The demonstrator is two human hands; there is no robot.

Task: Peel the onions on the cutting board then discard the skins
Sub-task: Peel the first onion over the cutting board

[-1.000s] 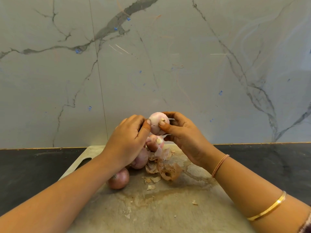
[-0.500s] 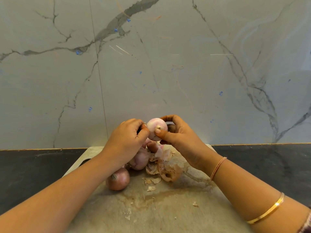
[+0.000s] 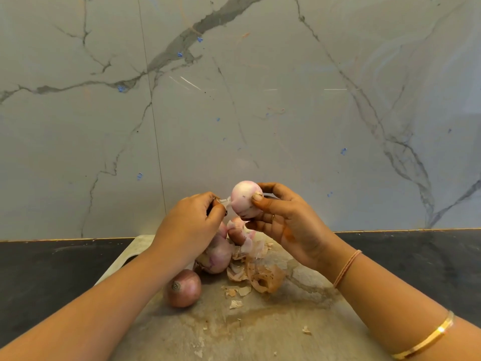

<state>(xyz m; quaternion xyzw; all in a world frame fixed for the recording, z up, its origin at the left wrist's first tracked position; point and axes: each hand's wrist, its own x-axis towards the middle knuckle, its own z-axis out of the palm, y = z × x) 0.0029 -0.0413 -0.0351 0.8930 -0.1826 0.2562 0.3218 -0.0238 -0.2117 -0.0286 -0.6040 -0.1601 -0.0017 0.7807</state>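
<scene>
Unpeeled onion (image 3: 182, 288) near skin pile (image 3: 261, 278)

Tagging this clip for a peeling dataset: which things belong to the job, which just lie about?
Job: pale peeled onion in right hand; thin skin strip pinched by left hand; brown unpeeled onion; papery skin pile; grey cutting board.
Lying about: black countertop; grey-veined marble wall; gold bangle.

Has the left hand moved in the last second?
Yes. The left hand has drawn slightly left, toward the wall seam, pinching a skin strip off the held onion.
</scene>
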